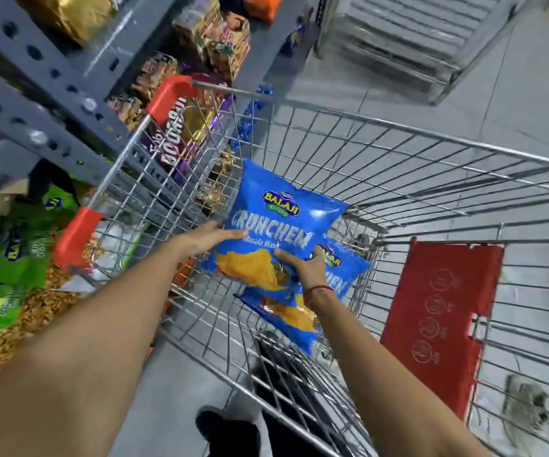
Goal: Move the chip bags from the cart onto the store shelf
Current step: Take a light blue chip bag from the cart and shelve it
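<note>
Blue chip bag (pixel 279 222) — both hands grip it inside cart (pixel 398 153).

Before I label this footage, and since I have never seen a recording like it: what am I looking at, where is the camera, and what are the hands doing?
There is no machine here. The single picture comes from a wide-angle camera worn on a person's head, looking down along two bare arms. Below is a wire shopping cart with red corner guards, standing on a grey tiled floor. The left hand and right hand both grip one blue Balaji Crunchem chip bag, lifted above a second blue bag lying in the cart. To the left stands a grey metal store shelf stocked with other snack packs, among them green bags low down.
</note>
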